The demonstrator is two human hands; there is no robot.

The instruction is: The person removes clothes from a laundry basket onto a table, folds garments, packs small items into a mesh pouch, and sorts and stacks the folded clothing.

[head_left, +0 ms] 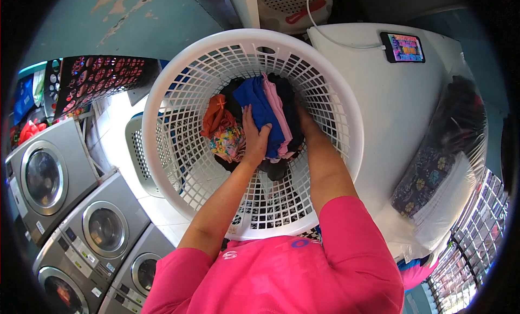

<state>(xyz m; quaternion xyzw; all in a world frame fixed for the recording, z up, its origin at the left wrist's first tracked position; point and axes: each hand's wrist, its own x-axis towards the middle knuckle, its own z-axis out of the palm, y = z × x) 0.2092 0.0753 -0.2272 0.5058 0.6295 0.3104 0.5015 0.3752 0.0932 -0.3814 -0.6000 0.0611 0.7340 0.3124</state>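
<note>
Both arms reach down into a tall white laundry basket. Inside it, my left hand lies on the left side of a folded blue cloth, fingers spread and thumb apart. A folded pink cloth is pressed along the blue one. My right hand is at the right of the stack, beside dark cloth, with its fingers hidden. An orange cloth and a colourful patterned cloth lie left of my left hand.
On the white table at right are a phone with a cable and a clear plastic bag of folded fabric. Several washing machines stand lower left. A grey-green basket is beside the white one.
</note>
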